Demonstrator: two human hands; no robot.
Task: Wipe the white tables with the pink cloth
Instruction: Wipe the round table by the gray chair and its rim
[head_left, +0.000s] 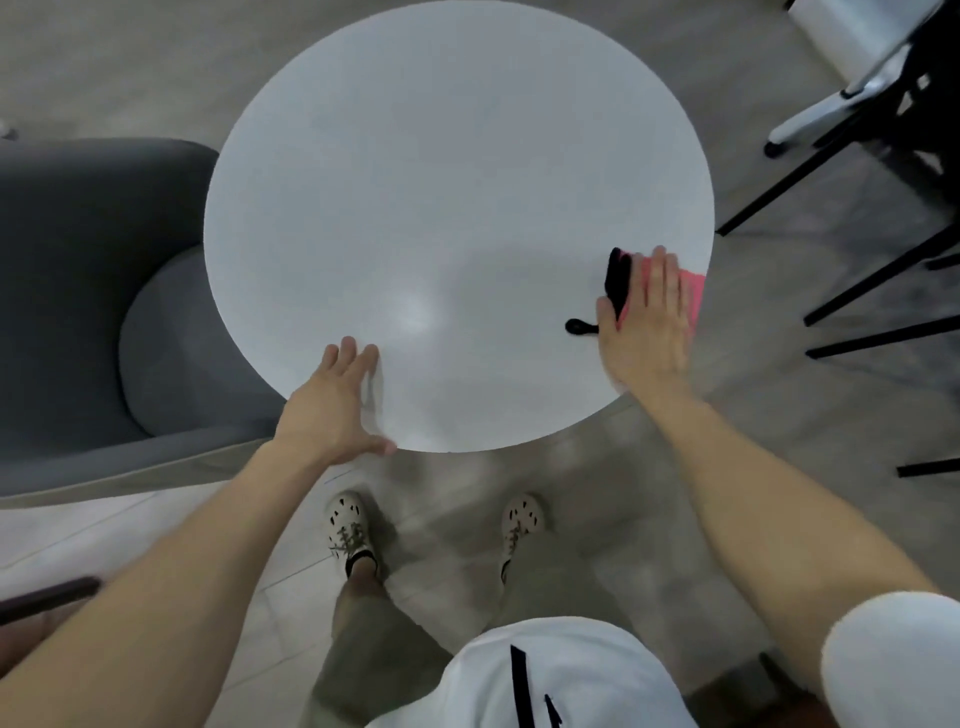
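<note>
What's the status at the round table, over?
Left hand flat on white table, open. Right hand pressing pink cloth at right rim. Black item by the thumb, unidentified.

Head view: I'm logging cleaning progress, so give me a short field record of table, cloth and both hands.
table: round white table, person standing at its near edge
cloth: pink cloth at the table's right edge, under the right hand
right hand: flat, fingers straight, pressing the cloth
left hand: left hand flat on the table's near rim
beside table: grey chair on the left
</note>
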